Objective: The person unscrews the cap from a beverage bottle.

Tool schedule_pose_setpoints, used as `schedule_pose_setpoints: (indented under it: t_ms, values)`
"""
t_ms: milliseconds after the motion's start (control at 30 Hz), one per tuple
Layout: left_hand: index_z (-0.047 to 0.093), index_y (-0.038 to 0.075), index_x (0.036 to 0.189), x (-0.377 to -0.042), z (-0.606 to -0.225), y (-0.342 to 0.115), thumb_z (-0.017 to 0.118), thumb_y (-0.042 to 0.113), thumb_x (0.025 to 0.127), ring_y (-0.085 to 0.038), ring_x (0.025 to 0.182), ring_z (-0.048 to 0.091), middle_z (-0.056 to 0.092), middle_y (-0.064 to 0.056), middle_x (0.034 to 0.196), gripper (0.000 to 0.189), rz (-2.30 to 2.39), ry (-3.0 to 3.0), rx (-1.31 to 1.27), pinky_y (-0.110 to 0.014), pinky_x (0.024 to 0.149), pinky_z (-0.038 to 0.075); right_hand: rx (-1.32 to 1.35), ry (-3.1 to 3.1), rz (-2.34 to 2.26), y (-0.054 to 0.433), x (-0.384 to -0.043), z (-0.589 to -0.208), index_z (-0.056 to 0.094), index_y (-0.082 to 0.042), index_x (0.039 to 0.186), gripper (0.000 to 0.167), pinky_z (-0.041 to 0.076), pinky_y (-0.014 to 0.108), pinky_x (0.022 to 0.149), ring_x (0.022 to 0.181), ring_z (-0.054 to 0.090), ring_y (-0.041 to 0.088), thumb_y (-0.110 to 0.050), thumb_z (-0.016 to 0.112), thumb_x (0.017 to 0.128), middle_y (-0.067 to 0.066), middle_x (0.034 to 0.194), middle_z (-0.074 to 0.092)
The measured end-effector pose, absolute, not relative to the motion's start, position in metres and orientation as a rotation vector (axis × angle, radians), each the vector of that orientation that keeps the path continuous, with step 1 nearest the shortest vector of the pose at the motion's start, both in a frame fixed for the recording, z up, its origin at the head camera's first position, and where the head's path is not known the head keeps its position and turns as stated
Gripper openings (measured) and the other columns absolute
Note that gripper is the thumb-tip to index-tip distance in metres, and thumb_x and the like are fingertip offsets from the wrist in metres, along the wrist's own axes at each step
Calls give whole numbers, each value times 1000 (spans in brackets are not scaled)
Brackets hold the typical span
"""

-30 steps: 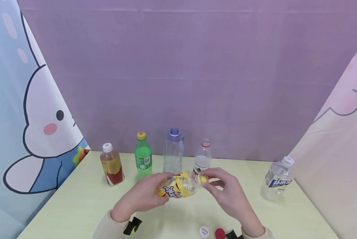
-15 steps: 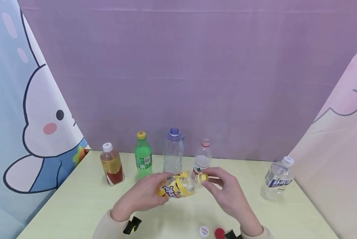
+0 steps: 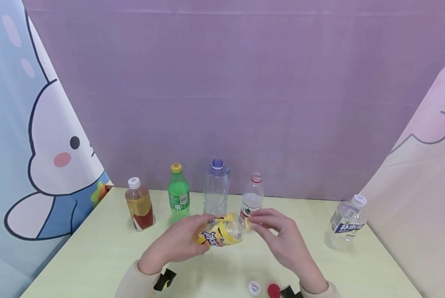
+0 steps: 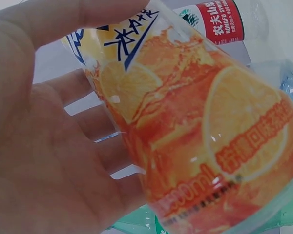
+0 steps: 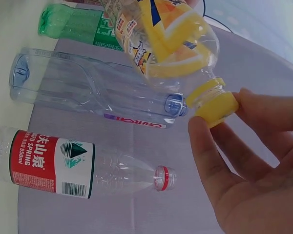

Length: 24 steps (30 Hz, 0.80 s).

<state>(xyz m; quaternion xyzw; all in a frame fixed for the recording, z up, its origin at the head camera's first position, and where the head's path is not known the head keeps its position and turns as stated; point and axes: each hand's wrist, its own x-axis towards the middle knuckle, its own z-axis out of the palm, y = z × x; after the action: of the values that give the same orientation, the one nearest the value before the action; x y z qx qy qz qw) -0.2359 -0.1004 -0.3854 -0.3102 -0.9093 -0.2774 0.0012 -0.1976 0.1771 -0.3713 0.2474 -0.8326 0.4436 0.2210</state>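
Note:
My left hand [image 3: 179,242] grips a clear plastic drink bottle [image 3: 222,232] with a yellow label, held on its side above the table with the neck to the right. In the left wrist view, the label's orange side with lemon slices [image 4: 200,126] faces the camera, and the thumb lies across it. My right hand [image 3: 280,234] pinches the yellow cap [image 5: 217,108] between thumb and fingers at the bottle's mouth. A strip of clear thread shows between the cap and the yellow neck ring [image 5: 203,91]. The bottle's base is hidden in the head view.
Behind stand a brown tea bottle [image 3: 139,207], a green bottle [image 3: 178,194], an uncapped bluish bottle [image 3: 216,188] and an uncapped red-ringed water bottle [image 3: 253,195]. A white-capped clear bottle [image 3: 345,225] stands right. A white cap [image 3: 254,288] and red cap [image 3: 273,290] lie in front.
My right fingers have shifted slightly around the yellow cap and now cover more of it. The left hand and the bottle have stayed nearly still.

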Motion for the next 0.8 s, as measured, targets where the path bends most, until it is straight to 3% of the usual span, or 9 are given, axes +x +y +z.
schedule_pose_setpoints:
  t_ms: [300,500,800]
  values:
    - [57,13,142,-236,-385,-101,83,19,82,-17,106,62,68,-1,123,66,-912,-2842,-988,-45,93,52,644,-2258,1371,175,-198,-373,72,-6,113,34,58,31,86,95,70,14,8,78,82,3,108,71]
    - [57,13,142,-235,-384,-101,84,19,81,-17,105,61,68,-2,124,67,-909,-2840,-985,-45,92,52,649,-2310,1379,178,-197,-370,77,-8,110,31,60,29,79,96,69,14,8,77,83,0,110,73]
    - [57,12,142,-235,-384,-101,83,17,81,-17,106,62,68,-1,125,67,-909,-2834,-986,-46,93,52,683,-2268,1314,178,-199,-371,79,-10,102,24,58,30,85,102,68,13,5,79,83,0,109,73]
